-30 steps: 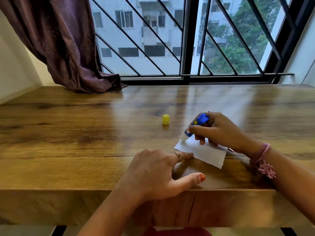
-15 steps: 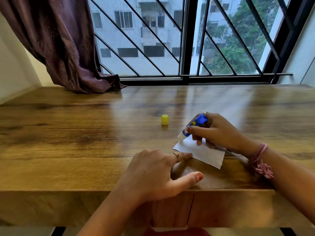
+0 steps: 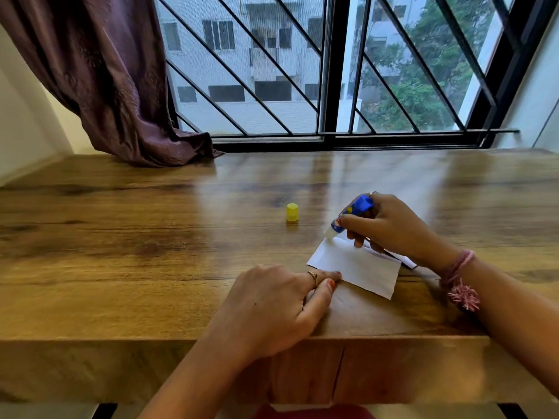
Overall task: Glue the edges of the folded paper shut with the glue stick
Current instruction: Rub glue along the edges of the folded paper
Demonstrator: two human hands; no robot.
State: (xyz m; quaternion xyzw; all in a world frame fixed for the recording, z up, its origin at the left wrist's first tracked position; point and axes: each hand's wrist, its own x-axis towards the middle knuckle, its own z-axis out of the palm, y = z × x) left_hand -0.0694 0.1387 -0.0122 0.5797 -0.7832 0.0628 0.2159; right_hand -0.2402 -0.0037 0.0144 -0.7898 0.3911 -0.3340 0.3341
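Right hand (image 3: pixel 390 228) gripping glue stick (image 3: pixel 348 219) tip-down onto folded paper (image 3: pixel 357 264) far corner, left hand (image 3: pixel 272 303) flat-fingered, pinning near edge against sliding.

Bare forearms, ring on left hand (image 3: pixel 266 303), pink tasselled wristband (image 3: pixel 461 279) on right

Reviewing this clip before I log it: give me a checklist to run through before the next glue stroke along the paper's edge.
1. Glue stick uncapped, yellow cap standing aside: ok.
2. Right hand grips the stick: ok.
3. Stick tip at the folded paper's far corner: ok.
4. Left hand fingertips steady the paper's near edge: ok.
5. Glue already laid on the edge: cannot tell.
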